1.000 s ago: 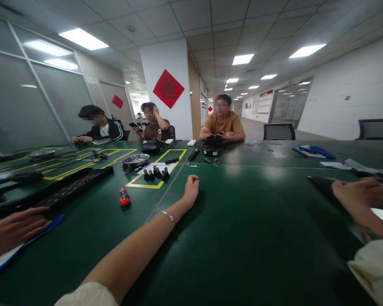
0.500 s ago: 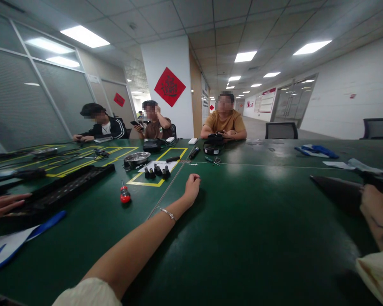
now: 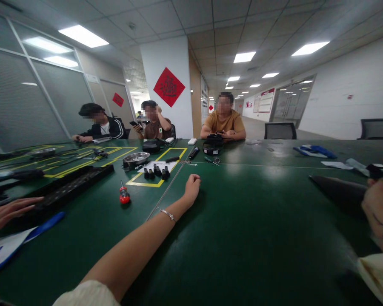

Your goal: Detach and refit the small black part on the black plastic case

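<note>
left hand (image 3: 193,187): loosely curled at green tabletop (image 3: 258,229), cannot tell if holding anything | right hand (image 3: 380,208): blurred, grip unclear | black tapered object (image 3: 338,190): on tabletop, beside right hand | red screwdriver (image 3: 124,196): left of left hand

This place is an office, and one part of it serves as a work area. The ceiling (image 3: 274,21) is made of square panels, with flat bright lamps (image 3: 84,36) set in it. On the left there is a glass partition (image 3: 15,102) with fine horizontal lines; at the far right, a glass door (image 3: 292,102) is in a white wall (image 3: 354,76). Dark-backed chairs (image 3: 280,131) stand beyond a large green table (image 3: 242,221). On its left part, yellow marking lines (image 3: 143,185), a red screwdriver (image 3: 124,197) and a metal bowl (image 3: 136,158) suggest a workbench.
</note>
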A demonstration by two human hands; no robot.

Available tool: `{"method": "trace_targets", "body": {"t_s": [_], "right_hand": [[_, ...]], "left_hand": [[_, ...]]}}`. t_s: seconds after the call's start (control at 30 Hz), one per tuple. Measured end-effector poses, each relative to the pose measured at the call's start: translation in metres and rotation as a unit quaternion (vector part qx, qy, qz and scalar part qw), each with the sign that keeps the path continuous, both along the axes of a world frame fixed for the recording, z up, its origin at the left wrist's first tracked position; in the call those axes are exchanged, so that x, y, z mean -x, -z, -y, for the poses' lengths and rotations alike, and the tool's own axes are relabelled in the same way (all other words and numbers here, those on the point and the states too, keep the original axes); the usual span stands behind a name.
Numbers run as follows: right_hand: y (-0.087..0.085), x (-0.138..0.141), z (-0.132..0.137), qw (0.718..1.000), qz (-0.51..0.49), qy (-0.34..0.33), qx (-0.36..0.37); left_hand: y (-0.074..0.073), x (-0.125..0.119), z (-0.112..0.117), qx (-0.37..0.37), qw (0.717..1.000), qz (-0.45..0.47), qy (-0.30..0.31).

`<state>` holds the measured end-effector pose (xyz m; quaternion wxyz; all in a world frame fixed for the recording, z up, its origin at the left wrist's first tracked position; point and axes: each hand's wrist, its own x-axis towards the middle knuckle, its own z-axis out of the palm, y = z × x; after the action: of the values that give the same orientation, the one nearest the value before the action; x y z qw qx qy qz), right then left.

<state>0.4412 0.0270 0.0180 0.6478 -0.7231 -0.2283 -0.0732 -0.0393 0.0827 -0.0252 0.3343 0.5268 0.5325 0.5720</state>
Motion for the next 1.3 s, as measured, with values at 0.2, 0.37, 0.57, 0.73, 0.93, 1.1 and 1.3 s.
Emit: {"method": "trace_targets", "body": {"t_s": [0.2,0.37,0.57,0.73,0.93,1.1,1.3], "right_hand": [[-0.013,0.071,-0.017,0.991,0.04,-0.121,0.043],[-0.003,0.171,-0.033,0.899,0.086,-0.419,0.092],[0.015,0.265,0.001,0.665,0.107,-0.733,0.096],[0.02,0.289,0.039,0.59,0.167,-0.79,0.025],[0.006,0.302,0.072,0.508,0.304,-0.803,0.063],[-0.001,0.296,0.06,0.501,0.388,-0.772,0.039],[0.012,0.229,-0.007,0.786,0.437,-0.415,0.14]], "left_hand": [[0.003,0.003,-0.005,-0.004,0.999,-0.007,-0.041],[0.003,0.004,-0.005,0.002,0.999,-0.01,-0.051],[0.0,0.005,-0.002,0.004,0.997,-0.022,-0.068],[-0.001,0.004,0.001,-0.013,0.985,-0.056,-0.164],[-0.002,0.001,0.001,-0.02,0.987,-0.062,-0.146],[-0.001,0.001,0.0,-0.015,0.992,-0.056,-0.113],[-0.002,0.001,0.003,-0.013,0.993,-0.034,-0.115]]}}
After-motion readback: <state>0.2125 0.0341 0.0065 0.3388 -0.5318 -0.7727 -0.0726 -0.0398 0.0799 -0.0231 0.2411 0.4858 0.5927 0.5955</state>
